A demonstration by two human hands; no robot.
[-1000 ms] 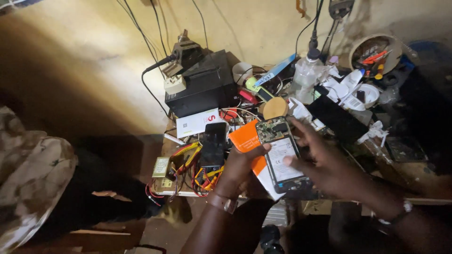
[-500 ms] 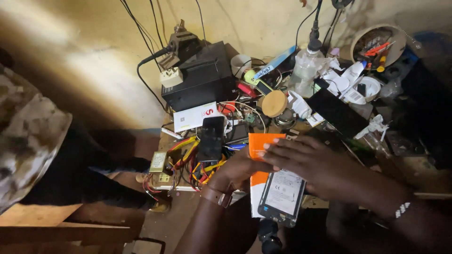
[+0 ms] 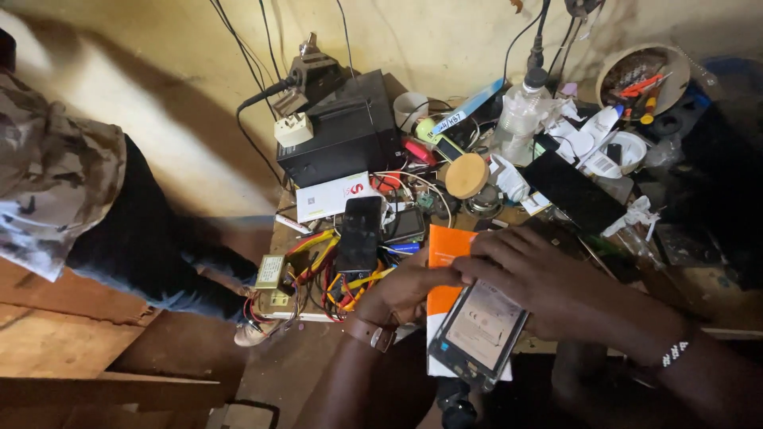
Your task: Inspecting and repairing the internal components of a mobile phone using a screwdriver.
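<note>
So the phone (image 3: pixel 483 332) is lying back-up with its cover off, insides showing, right at the near edge of the workbench (image 3: pixel 715 286), half sitting on an orange and white box (image 3: pixel 442 270). The right hand (image 3: pixel 548 286) is laid over the top end of it, fingers curled down onto the upper edge and side, gripping it. The left hand (image 3: pixel 407 287) is tucked in just beside it on the orange box, fingers bent toward the right hand's fingertips, but I can't tell if it's actually pinching anything there. Just left of the hands there's a dark phone (image 3: pixel 359 234) lying flat over a tangle of red and yellow wires (image 3: pixel 326 266), with a small transformer (image 3: pixel 270 272) at the bench's left edge. Further back there's a white flat box (image 3: pixel 334 197), then a big black box (image 3: pixel 342 139) against the wall with a white plug adapter (image 3: pixel 293 129) on top. A round wooden disc (image 3: pixel 466 175) and a clear plastic bottle (image 3: pixel 520 111) sit behind the hands, and a bowl of screwdrivers (image 3: pixel 640 75) is off at the far right. Someone else's leg in dark trousers (image 3: pixel 151 230) is off to the left.
</note>
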